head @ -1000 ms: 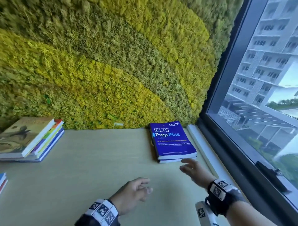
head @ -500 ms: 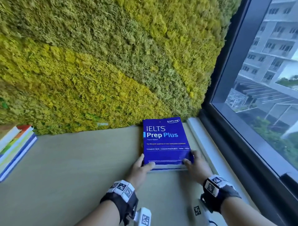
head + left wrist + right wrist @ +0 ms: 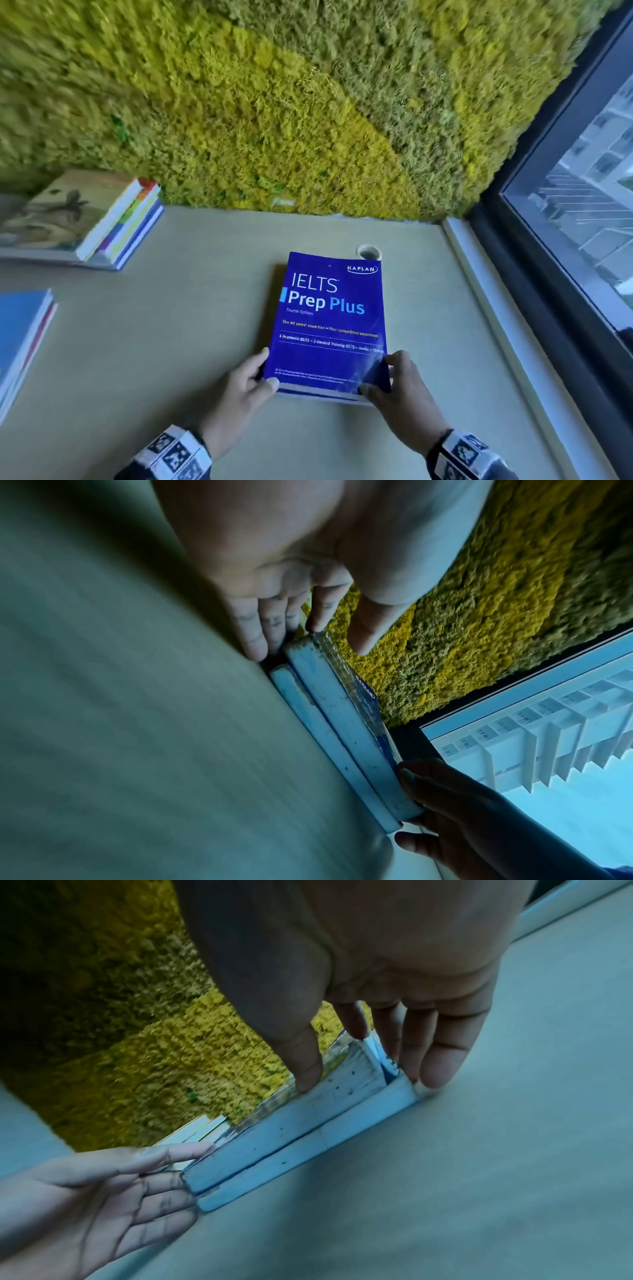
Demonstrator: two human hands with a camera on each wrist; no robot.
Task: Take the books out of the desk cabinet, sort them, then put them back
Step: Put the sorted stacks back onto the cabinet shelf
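Bracketing the near end of the IELTS book (image 3: pixel 330 322) now, one hand at each corner. My left hand (image 3: pixel 236 390) sits at the near-left corner, thumb up on the cover, fingers down the spine side. My right hand (image 3: pixel 402 390) mirrors it at the near-right corner, thumb on the cover's edge, fingers down the fore-edge side.

From the left wrist view there are two blocks of pages here: the IELTS book lies on a lower book (image 3: pixel 329 750), both flat on the desk (image 3: pixel 171 342). My left fingers (image 3: pixel 253 631) run fairly straight down against the stack's side, and my right fingers (image 3: pixel 441 1053) do the same on their side, tips at the desk. So both hands are clamping the stack between thumb and fingers rather than wrapped round it. Whether I have both books or just the top one, I cannot tell.

What matters is this: the long axis of the book runs straight away from me, from my hands toward the moss wall (image 3: pixel 274 120), and the whole length lies beyond my fingertips. Neither hand is nearer; they are level. I'd judge the far end will sag or drag if I lift from here.

Off beyond my left hand sit the other piles: a book stack (image 3: pixel 85 219) by the wall, and a blue stack (image 3: pixel 24 335) nearer me.
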